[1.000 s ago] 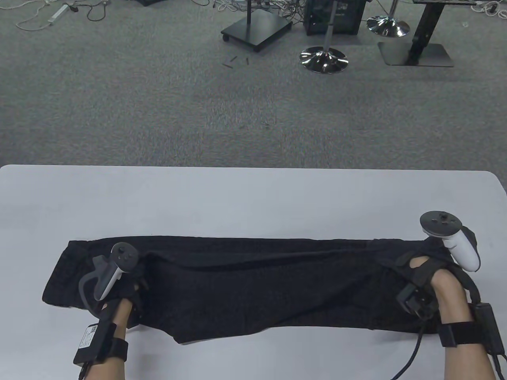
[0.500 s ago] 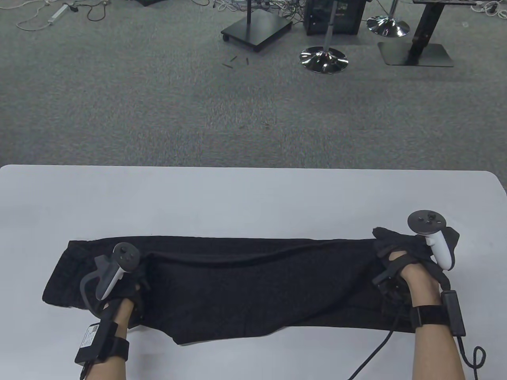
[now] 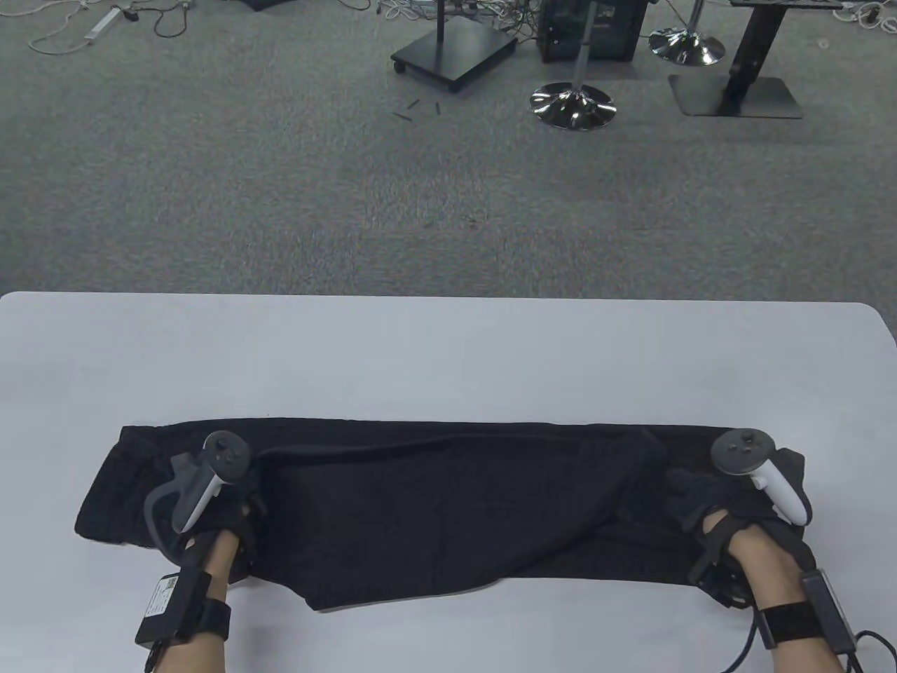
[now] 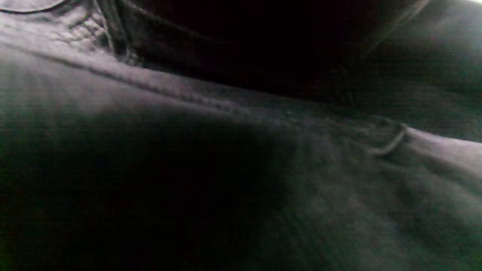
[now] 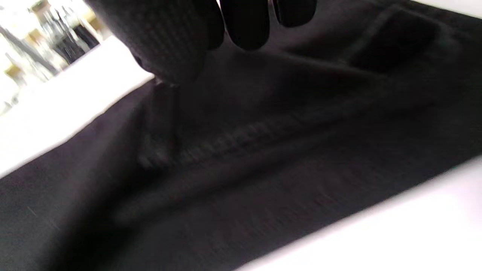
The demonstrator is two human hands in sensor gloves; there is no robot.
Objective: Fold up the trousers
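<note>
Black trousers [image 3: 448, 512] lie stretched left to right along the near part of the white table [image 3: 448, 350]. My left hand [image 3: 242, 501] rests on their left part; its fingers are hidden under the tracker, and the left wrist view shows only dark cloth and a seam [image 4: 241, 150] close up. My right hand [image 3: 701, 505] is at the right end and holds a bunch of the cloth. In the right wrist view its gloved fingers [image 5: 244, 26] curl over the black cloth [image 5: 263, 169], with a fold of cloth under them.
The table's far half is bare white surface. Its near edge shows as a white strip [image 5: 395, 233] beside the cloth. Beyond the table are grey carpet, a chrome stool base [image 3: 572, 105] and black stands [image 3: 454, 50].
My right hand lifted the right end of the trousers, moved left, then came down toward me with the cloth. My left hand stayed where it was.
</note>
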